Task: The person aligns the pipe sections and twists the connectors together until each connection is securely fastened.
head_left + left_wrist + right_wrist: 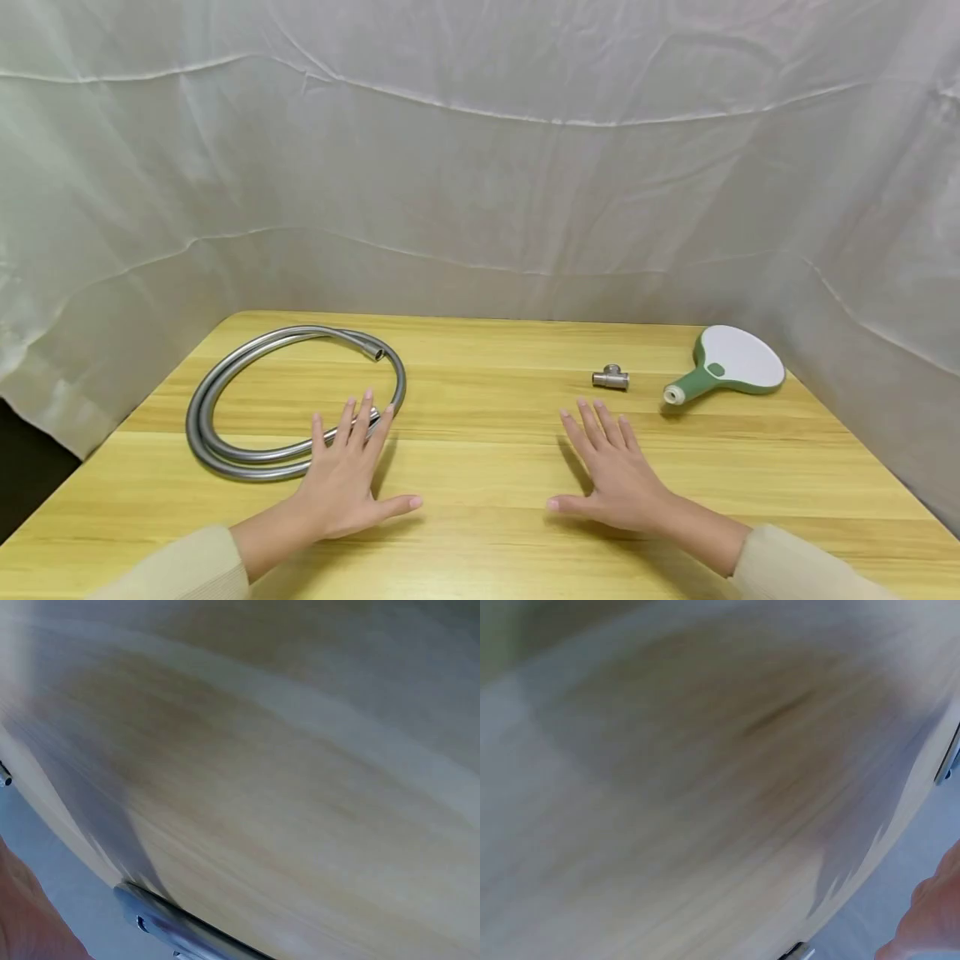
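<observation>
Table (pixel 480 467), below the fingers (pixel 363 421) of the left hand (pixel 337 492) and those of the right hand (pixel 626 487): yellow wood, streaked with tan and paler grain; reads pale tan and greyish in both wrist views. Hose (pixel 197 408), left of and beyond the left fingers: glossy silver-grey. Joint (pixel 613 379), just past the right fingertips: silver-grey, faintly brownish. Shower head (pixel 742 358), farther right of them: white face, green rim and handle, 1 green oval button (pixel 716 369), creamy tip (pixel 673 395). Cloth (pixel 480 183), beyond all fingers: greyish white, 2 pale wavy lines. Sleeves (pixel 187 567), nearer than the fingers: cream.
</observation>
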`<state>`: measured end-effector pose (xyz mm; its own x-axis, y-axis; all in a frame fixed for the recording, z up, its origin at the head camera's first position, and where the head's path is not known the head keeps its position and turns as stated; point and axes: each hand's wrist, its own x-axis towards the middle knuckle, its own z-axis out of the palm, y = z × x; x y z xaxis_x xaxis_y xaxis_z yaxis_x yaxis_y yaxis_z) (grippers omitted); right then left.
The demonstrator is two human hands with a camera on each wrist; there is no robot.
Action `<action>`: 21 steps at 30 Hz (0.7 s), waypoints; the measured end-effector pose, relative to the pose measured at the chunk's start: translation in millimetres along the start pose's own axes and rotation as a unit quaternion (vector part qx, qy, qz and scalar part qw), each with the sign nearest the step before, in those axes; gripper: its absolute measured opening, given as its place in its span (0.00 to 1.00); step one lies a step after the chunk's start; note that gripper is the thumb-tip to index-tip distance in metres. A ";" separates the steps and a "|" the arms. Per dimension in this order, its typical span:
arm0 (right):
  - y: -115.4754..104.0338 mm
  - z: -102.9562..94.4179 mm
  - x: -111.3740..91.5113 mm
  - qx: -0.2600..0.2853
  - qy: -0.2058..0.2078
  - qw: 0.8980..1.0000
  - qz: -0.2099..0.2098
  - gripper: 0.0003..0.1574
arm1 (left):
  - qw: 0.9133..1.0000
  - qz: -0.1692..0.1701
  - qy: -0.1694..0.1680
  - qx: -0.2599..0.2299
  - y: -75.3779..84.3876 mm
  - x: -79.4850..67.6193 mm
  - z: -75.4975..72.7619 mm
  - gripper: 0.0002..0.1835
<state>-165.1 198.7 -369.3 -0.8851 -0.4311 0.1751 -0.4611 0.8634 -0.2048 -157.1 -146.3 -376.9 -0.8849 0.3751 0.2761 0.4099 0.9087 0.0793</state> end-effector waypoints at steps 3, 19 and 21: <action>-3.8 1.2 3.0 0.006 -0.010 1.000 -0.004 0.67 | 1.000 -0.004 -0.004 -0.011 -0.7 -2.0 0.1 0.58; -19.5 6.9 16.6 0.014 -0.025 0.998 -0.052 0.67 | 1.000 -0.020 -0.005 -0.014 -8.7 -8.8 -0.2 0.58; -20.2 7.2 18.9 0.014 -0.025 0.998 -0.056 0.67 | 1.000 -0.021 -0.004 -0.016 -9.7 -9.9 -0.4 0.58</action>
<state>-172.9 171.2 -368.7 -0.8296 -0.5380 0.1494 -0.5584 0.8015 -0.2139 -152.2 -158.9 -380.0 -0.9033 0.3382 0.2641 0.3788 0.9176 0.1206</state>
